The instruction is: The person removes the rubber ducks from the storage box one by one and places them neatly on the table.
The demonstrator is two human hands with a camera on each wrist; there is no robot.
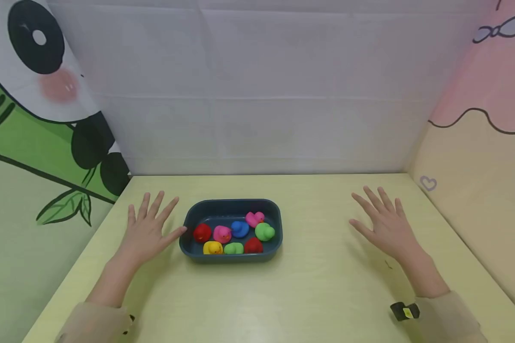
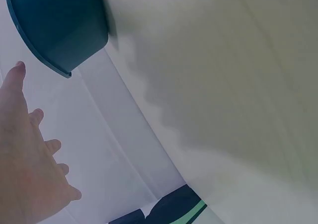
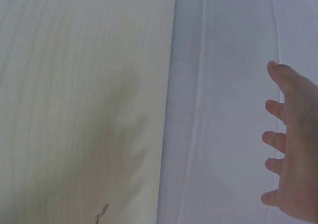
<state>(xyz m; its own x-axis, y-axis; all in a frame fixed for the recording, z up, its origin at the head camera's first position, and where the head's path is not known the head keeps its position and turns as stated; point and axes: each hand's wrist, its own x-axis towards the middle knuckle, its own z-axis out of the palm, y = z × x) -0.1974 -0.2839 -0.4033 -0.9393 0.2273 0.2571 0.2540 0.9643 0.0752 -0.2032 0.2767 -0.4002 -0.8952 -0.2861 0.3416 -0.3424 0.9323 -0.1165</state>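
A dark blue tray (image 1: 231, 258) holds several small rubber ducks: red (image 1: 202, 233), pink (image 1: 222, 234), blue (image 1: 240, 229), green (image 1: 264, 231) and yellow (image 1: 212, 247) ones among them. My left hand (image 1: 146, 233) hovers with spread fingers just left of the tray, the thumb near its rim; whether it touches the rim I cannot tell. In the left wrist view the tray (image 2: 59, 25) appears a little beyond the thumb. Well to the right of the tray, my right hand (image 1: 386, 228) is held over the table, fingers spread and nothing in it.
The pale wooden table (image 1: 317, 286) ends at a white cloth backdrop (image 1: 257, 95). Printed cartoon panels stand on the left (image 1: 34, 181) and the right (image 1: 476, 166). A small dark mark (image 1: 388, 264) lies on the tabletop near the right wrist.
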